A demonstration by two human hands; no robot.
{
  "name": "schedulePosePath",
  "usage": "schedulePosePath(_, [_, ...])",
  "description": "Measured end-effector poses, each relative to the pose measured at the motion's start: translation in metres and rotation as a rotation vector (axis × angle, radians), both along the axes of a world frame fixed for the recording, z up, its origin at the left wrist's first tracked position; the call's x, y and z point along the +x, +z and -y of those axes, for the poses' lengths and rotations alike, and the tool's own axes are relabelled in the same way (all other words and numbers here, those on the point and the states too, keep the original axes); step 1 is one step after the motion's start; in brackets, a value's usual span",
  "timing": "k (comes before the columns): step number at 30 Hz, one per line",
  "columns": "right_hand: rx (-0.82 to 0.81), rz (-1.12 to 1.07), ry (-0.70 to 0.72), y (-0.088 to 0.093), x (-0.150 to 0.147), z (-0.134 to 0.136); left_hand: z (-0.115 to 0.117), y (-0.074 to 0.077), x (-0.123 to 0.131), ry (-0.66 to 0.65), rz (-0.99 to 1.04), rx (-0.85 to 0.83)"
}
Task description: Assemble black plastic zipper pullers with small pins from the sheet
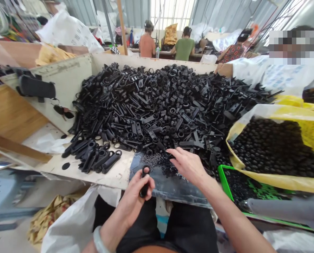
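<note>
The left hand (136, 196) grips one black plastic handle (144, 182) at six o'clock; the right hand (188, 165), fingers loosely spread, picks at small black rings (161, 162) (tiny, easily fumbled). At twelve o'clock the heap (157, 102) could slide onto them if jostled.

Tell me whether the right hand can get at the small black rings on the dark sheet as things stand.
Probably yes. The right hand already lies over the dark sheet, its fingers at the small black rings, with nothing between them. The left hand holds a black plastic piece off to the side.
</note>
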State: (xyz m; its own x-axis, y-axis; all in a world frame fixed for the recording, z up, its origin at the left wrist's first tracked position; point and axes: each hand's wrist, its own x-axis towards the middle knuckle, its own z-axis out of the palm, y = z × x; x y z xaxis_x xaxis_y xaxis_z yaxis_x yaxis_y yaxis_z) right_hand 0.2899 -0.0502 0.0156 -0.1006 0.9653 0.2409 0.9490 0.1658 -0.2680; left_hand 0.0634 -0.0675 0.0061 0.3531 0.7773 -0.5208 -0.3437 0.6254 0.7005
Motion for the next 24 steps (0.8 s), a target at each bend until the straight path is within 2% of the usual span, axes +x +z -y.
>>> schedulePosePath(3, [0.017, -0.039, 0.033, -0.002, 0.000, -0.014, -0.001, -0.003, 0.002, -0.044, 0.049, -0.043])
schedulePosePath(6, [0.100, -0.134, 0.012, 0.005, 0.009, -0.016, -0.004, -0.005, -0.001, -0.016, 0.009, 0.005])
schedulePosePath(8, [0.180, -0.320, -0.029, 0.012, 0.011, -0.008, -0.005, -0.003, -0.001, 0.008, -0.018, 0.061])
schedulePosePath(10, [0.204, -0.697, -0.066, 0.015, 0.003, 0.006, -0.004, 0.001, 0.003, 0.013, 0.014, 0.083])
schedulePosePath(13, [-0.074, -1.074, 0.011, 0.008, -0.027, 0.034, -0.001, 0.008, 0.011, 0.061, 0.157, 0.033])
schedulePosePath(16, [-0.233, -1.290, -0.064, -0.007, -0.060, 0.052, 0.006, 0.010, 0.020, 0.142, 0.295, -0.033])
schedulePosePath(18, [-0.201, -1.324, -0.168, -0.017, -0.075, 0.056, 0.013, 0.009, 0.024, 0.172, 0.333, -0.055])
schedulePosePath(20, [-0.126, -1.269, -0.243, -0.023, -0.082, 0.055, 0.021, 0.006, 0.026, 0.208, 0.327, -0.079])
schedulePosePath(24, [0.074, -1.001, -0.225, -0.029, -0.085, 0.056, 0.031, 0.001, 0.029, 0.290, 0.319, -0.119])
